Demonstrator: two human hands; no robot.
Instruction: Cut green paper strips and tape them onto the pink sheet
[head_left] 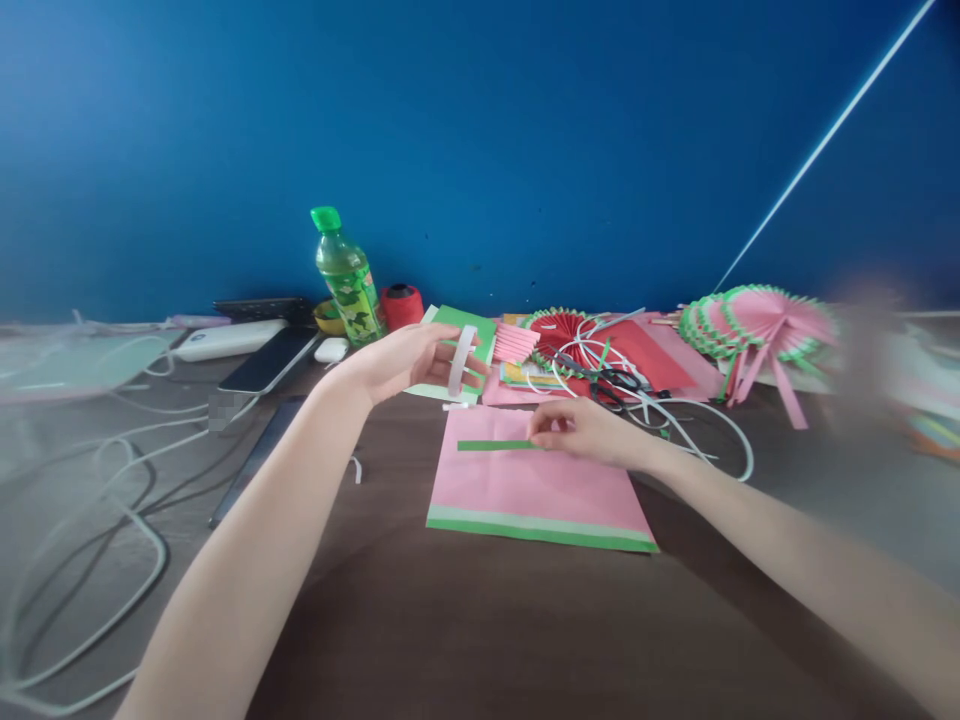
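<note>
My left hand [420, 355] is above the back edge of a pink sheet of paper [525, 492], holding a white roll of tape [461, 362], with its fingertips showing beyond the roll. A narrow green paper strip [491, 446] lies across the upper part of the pink sheet. Its right end is pinched between the thumb and fingers of my right hand [566, 428]. Along the near edge of the pink sheet run a pale band and a green band [540, 536]. Behind my left hand is a green sheet of paper [480, 330].
A green-capped bottle [346, 280] and a red thread spool [402, 305] stand by the blue wall. Pleated paper fans [772, 325], scissors [600, 373] and looped white cord [739, 430] lie behind and right. Phones [270, 360] and cables [154, 540] are left.
</note>
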